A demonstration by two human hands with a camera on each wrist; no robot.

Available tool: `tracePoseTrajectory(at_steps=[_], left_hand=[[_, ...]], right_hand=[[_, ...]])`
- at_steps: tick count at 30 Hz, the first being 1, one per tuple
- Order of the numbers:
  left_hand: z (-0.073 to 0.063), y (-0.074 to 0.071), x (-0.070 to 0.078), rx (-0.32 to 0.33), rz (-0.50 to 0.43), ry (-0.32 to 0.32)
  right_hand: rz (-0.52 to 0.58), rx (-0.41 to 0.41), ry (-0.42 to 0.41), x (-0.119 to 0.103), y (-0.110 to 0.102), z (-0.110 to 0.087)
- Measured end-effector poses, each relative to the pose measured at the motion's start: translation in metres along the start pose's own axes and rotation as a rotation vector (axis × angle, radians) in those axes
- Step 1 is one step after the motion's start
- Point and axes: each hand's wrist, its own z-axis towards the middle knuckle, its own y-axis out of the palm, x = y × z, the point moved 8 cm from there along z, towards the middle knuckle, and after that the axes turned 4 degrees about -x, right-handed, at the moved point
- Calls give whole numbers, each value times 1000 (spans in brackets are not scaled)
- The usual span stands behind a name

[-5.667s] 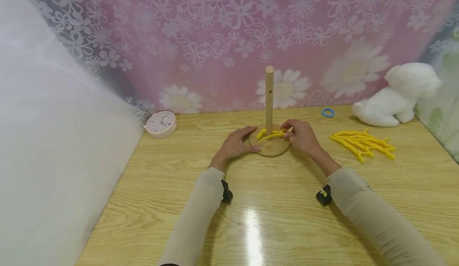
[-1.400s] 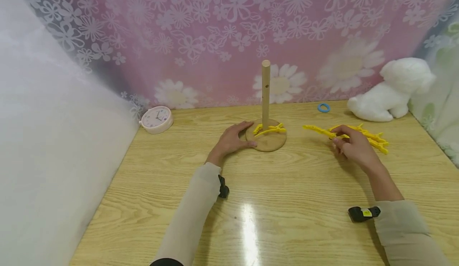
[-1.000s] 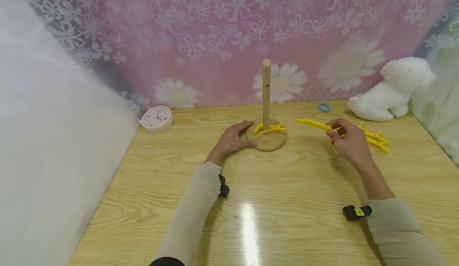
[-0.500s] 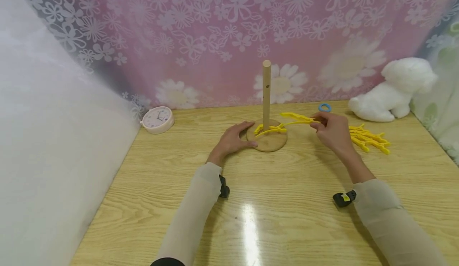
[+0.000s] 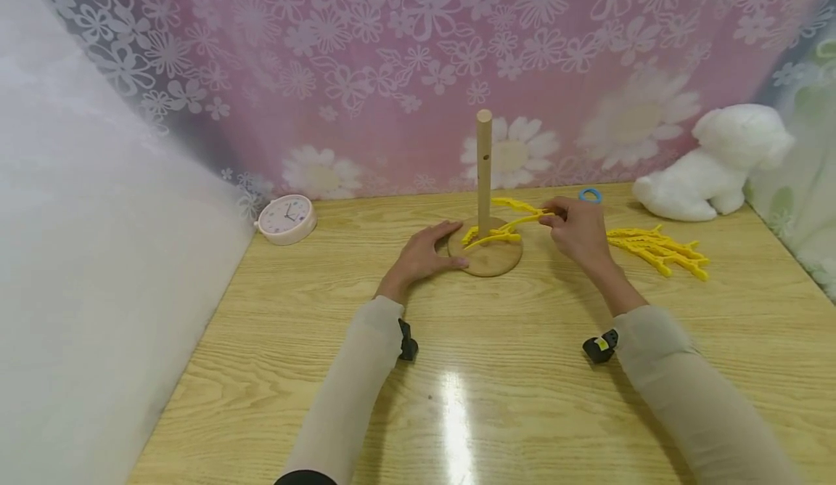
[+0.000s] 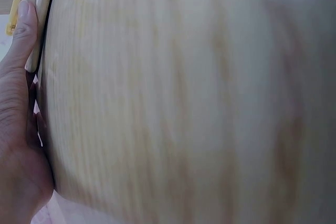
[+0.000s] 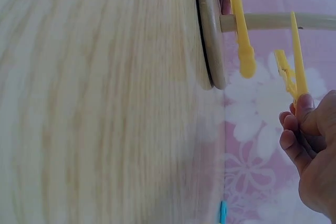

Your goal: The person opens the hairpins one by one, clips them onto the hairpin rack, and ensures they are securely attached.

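Note:
A wooden stand has an upright pole (image 5: 483, 173) on a round base (image 5: 491, 265). My left hand (image 5: 419, 258) holds the base's left rim between thumb and fingers; the left wrist view shows the thumb (image 6: 25, 24) over the edge. Low on the pole, a yellow hair clip (image 5: 508, 237) is clamped, lying across the base. My right hand (image 5: 580, 234) pinches a second yellow hair clip (image 5: 516, 204) by its tail end, right of the pole. In the right wrist view this held clip (image 7: 299, 64) has its arms spread apart, above the clamped clip (image 7: 242, 40).
Several more yellow hair clips (image 5: 660, 247) lie in a pile on the table (image 5: 522, 369), right of my right hand. A blue ring (image 5: 590, 195) and a white plush dog (image 5: 712, 165) are behind. A pink clock (image 5: 286, 219) stands at back left.
First my right hand was at the clip on the pole; it then took another clip from the pile. Over the last second it carried that clip left to the pole, and the clip's arms spread.

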Motion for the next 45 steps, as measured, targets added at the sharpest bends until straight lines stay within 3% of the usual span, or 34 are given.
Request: tracePoseTrajectory(at_steps=[18, 27, 35, 45], left_hand=[[0, 2, 5, 0, -2, -4], [0, 1, 4, 5, 4, -19], [1, 1, 0, 6, 28, -39], [0, -1, 1, 17, 36, -23]], right_hand=[[-2, -64, -85, -19, 34, 9], [34, -96, -125, -27, 39, 11], [39, -107, -116, -25, 40, 13], [34, -245, -59, -20, 51, 12]])
